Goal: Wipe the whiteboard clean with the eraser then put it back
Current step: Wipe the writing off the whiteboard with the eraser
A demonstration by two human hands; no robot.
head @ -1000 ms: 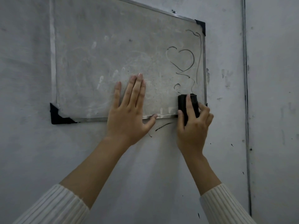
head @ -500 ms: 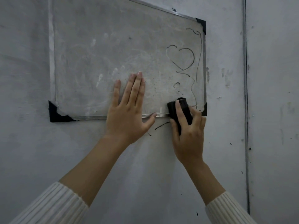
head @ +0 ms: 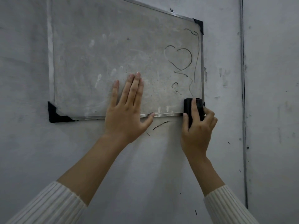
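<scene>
First, wall (head: 267, 110): grey scuffed plaster fills the view, with a vertical seam at 3 o'clock.
Whiteboard (head: 100, 65): hangs slightly tilted on the wall, from centre up to 11 o'clock; it has a metal frame, black corner caps and a smeared grey surface.
Sleeves (head: 48, 206): cream ribbed knit, at 7 and 5 o'clock.
Left hand (head: 124, 117): lies flat over the board's lower edge, just below centre, holding nothing; the fingers are straight and point to 12 o'clock, the thumb spread along the frame.
Right hand (head: 197, 135): at 3 o'clock from the left hand, fingers and thumb curled round the eraser.
Eraser (head: 187, 105): a black block at the board's lower right corner, across the frame; it seems pressed to the surface, though the hand hides the contact.
Heart (head: 178, 59): an ink outline at 1 o'clock of centre, with squiggles trailing down toward the eraser.
Stroke (head: 161, 124): a short dark mark on the wall between the hands, just under the frame.
</scene>
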